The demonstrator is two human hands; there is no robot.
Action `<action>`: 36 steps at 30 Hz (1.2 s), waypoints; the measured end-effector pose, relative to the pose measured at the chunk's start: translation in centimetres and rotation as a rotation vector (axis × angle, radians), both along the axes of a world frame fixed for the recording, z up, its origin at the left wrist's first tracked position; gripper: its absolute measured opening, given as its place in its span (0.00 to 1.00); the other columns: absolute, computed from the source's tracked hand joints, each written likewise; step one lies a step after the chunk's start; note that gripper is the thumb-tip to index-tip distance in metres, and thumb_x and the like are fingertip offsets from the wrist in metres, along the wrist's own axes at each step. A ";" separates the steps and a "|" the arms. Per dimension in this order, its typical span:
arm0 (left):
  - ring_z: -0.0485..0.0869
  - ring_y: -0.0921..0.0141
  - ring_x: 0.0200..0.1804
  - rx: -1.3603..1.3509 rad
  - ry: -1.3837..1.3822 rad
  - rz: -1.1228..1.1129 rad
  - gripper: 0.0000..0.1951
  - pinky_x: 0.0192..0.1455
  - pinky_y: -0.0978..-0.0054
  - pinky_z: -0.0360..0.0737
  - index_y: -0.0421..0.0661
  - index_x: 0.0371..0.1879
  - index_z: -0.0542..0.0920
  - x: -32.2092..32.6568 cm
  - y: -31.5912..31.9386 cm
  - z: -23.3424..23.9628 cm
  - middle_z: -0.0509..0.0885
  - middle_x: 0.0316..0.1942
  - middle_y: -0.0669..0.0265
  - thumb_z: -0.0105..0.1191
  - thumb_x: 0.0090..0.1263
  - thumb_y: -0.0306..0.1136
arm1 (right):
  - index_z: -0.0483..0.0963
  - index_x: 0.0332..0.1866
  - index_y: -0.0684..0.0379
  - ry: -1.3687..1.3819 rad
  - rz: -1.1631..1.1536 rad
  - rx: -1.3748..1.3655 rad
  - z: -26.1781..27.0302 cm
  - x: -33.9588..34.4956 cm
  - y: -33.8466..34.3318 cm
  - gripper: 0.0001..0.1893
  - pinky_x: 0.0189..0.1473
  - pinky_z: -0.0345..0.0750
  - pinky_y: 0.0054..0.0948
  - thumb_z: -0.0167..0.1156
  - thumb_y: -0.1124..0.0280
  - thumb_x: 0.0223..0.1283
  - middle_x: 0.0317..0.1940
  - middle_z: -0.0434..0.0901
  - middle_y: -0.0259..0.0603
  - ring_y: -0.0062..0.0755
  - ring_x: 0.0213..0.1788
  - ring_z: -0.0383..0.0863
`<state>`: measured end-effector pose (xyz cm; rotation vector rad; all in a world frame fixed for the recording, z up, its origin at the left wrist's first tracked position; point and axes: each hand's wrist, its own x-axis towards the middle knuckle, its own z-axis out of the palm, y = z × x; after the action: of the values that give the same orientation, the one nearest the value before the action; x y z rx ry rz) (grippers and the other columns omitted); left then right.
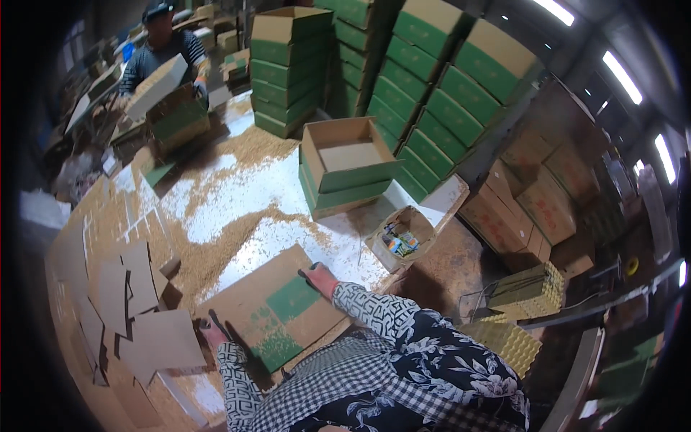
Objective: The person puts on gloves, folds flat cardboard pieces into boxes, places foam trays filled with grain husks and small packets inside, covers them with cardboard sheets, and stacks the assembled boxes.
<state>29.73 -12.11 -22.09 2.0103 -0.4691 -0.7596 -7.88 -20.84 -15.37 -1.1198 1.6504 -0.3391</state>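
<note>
A brown and green cardboard box (253, 286), its top flaps folded down, lies close before my body, with bits of loose husk-like material on its green panels. At its far left corner is my left hand (215, 328), thumb raised and dark at the tip, gripping the edge. The far right corner is held by my right hand (320, 279), its fingertips dark as well. Both sleeves are patterned. Around the box, the white tabletop (264, 248) carries scattered tan husk-like bits.
Flat cardboard sheets (162, 343) overlap at the left. Beyond stand open green boxes (348, 162) and tall box stacks (291, 70). A small carton with packets (402, 240) sits at the right. A co-worker (162, 65) handles a box at the far left.
</note>
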 end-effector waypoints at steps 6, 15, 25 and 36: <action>0.63 0.60 0.65 0.783 -0.604 -0.257 0.47 0.63 0.63 0.62 0.38 0.63 0.61 -1.7 2.1 5.5 0.65 0.62 0.50 0.42 0.55 0.69 | 0.58 0.59 0.70 0.506 0.195 -0.212 2.2 1.8 4.8 0.40 0.56 0.68 0.40 0.57 0.47 0.49 0.51 0.71 0.61 0.54 0.53 0.73; 0.76 0.54 0.44 0.214 -0.317 -0.340 0.38 0.47 0.61 0.73 0.37 0.57 0.67 4.6 3.2 2.4 0.77 0.44 0.48 0.52 0.58 0.58 | 0.59 0.60 0.66 0.373 -0.049 -0.223 5.2 -0.2 3.6 0.36 0.56 0.68 0.37 0.56 0.52 0.52 0.51 0.71 0.59 0.50 0.55 0.71; 0.78 0.58 0.35 -0.230 -0.279 -0.232 0.32 0.38 0.64 0.75 0.37 0.54 0.70 5.3 2.9 8.3 0.79 0.34 0.51 0.52 0.61 0.53 | 0.67 0.55 0.62 -0.257 0.297 -0.592 12.4 -6.5 2.0 0.27 0.54 0.70 0.32 0.63 0.62 0.49 0.49 0.75 0.50 0.41 0.51 0.75; 0.74 0.72 0.43 -0.689 0.151 -0.150 0.20 0.48 0.77 0.70 0.37 0.52 0.72 -4.9 4.5 19.3 0.76 0.41 0.63 0.54 0.61 0.30 | 0.66 0.48 0.64 -0.480 -0.383 -0.570 16.2 -5.3 -0.2 0.21 0.42 0.70 0.24 0.63 0.65 0.53 0.37 0.72 0.38 0.25 0.38 0.69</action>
<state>24.86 -7.56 -2.77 1.2795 -0.6879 -0.7095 -13.15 -21.00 0.84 -1.0055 1.3509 -1.2849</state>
